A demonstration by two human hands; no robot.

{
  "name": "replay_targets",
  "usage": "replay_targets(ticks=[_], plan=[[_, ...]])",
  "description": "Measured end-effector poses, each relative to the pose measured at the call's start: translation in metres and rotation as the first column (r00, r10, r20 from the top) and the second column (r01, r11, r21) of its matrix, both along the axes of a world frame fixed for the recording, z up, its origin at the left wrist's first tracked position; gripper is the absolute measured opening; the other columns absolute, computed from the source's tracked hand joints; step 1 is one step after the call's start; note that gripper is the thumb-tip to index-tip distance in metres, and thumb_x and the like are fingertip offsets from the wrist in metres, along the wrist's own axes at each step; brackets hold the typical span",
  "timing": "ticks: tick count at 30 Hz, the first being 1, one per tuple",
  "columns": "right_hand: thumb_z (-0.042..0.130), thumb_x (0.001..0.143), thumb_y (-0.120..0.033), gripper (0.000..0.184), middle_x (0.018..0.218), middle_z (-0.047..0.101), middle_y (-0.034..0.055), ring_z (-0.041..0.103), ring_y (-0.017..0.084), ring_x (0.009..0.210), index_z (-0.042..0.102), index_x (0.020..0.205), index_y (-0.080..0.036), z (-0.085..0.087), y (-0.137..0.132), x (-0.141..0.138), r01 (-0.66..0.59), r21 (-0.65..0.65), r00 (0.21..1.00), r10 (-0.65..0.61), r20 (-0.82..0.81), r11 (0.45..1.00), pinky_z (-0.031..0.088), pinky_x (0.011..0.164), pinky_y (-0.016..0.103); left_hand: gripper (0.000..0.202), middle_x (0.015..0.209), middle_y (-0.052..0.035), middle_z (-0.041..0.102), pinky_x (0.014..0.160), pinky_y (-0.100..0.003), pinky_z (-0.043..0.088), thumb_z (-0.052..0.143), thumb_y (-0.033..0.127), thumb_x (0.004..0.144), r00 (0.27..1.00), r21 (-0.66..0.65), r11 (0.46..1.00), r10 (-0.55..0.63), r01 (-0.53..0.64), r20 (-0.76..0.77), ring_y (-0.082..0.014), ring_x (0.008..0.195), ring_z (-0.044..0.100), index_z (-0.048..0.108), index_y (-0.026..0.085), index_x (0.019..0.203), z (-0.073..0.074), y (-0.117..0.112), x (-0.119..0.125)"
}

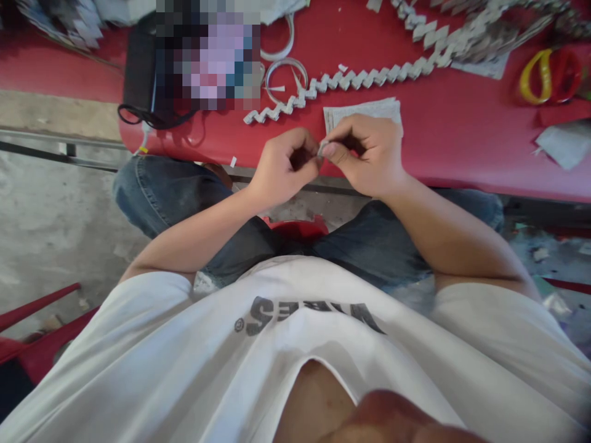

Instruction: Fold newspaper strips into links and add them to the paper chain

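My left hand (282, 166) and my right hand (364, 154) meet at the near edge of a red table (443, 141). Both are closed in a pinch on one small folded piece of grey paper (322, 147) held between the fingertips. Just beyond the hands lies a small stack of cut paper sheets (362, 112). A long zigzag chain of folded paper (351, 79) runs across the table behind them.
A dark device with a black cord (138, 80) sits at the table's left end, beside thin paper rings (286, 74). Yellow and red scissor handles (551, 75) lie far right, with loose paper (563, 144) near them. Red plastic furniture (37, 332) stands on the concrete floor at lower left.
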State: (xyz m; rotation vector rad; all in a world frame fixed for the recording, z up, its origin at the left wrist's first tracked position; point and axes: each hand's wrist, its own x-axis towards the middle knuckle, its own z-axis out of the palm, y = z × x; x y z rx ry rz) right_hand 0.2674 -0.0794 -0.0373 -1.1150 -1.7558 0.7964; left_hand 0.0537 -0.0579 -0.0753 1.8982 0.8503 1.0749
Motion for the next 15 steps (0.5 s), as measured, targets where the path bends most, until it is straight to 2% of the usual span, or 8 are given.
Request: replay_targets(ticks=[3,7,11,15], plan=[[0.066,0.106,-0.081,0.055,0.083,0.072,0.0018,0.06,0.017,0.064,0.077,0.102,-0.027,-0.01,0.001,-0.005,0.028,-0.04,0.999,-0.029,-0.02,0.999,0.052,0.061,0.034,0.047,0.076,0.0039,0.054,0.06,-0.025,0.053,0.05,0.069,0.115,0.998,-0.105,0.994,0.018,-0.012,0.052,-0.0076,0.06,0.062,0.055,0.025,0.1,-0.011,0.009,-0.001],[0.071,0.103,-0.081,0.055,0.077,0.068,0.0,0.054,0.016,0.06,0.075,0.101,-0.026,-0.015,-0.004,-0.01,-0.003,-0.033,0.999,0.005,0.045,0.999,0.048,0.059,0.034,0.057,0.086,0.0021,0.059,0.065,-0.027,0.061,0.041,0.083,0.111,0.997,-0.155,0.987,0.042,-0.032,0.063,-0.0096,0.068,0.071,0.052,0.027,0.109,-0.017,0.014,0.0],[0.062,0.113,-0.069,0.049,0.077,0.069,0.0023,0.059,0.018,0.065,0.074,0.095,-0.024,-0.012,-0.01,-0.013,0.015,0.05,0.994,-0.02,0.109,0.999,0.052,0.067,0.037,0.059,0.091,0.0006,0.062,0.066,-0.028,0.064,0.034,0.085,0.111,0.999,-0.145,0.988,0.048,-0.047,0.003,-0.0115,0.074,0.076,0.051,0.029,0.114,-0.015,0.009,0.0],[0.057,0.116,-0.062,0.049,0.075,0.069,0.0034,0.061,0.02,0.066,0.071,0.089,-0.024,-0.011,-0.01,-0.01,0.035,0.106,0.982,-0.054,0.18,0.994,0.054,0.069,0.039,0.056,0.089,0.0006,0.06,0.067,-0.03,0.066,0.035,0.081,0.113,0.999,-0.067,0.997,0.047,-0.046,0.008,-0.0129,0.077,0.078,0.053,0.028,0.113,-0.014,0.007,-0.001]])
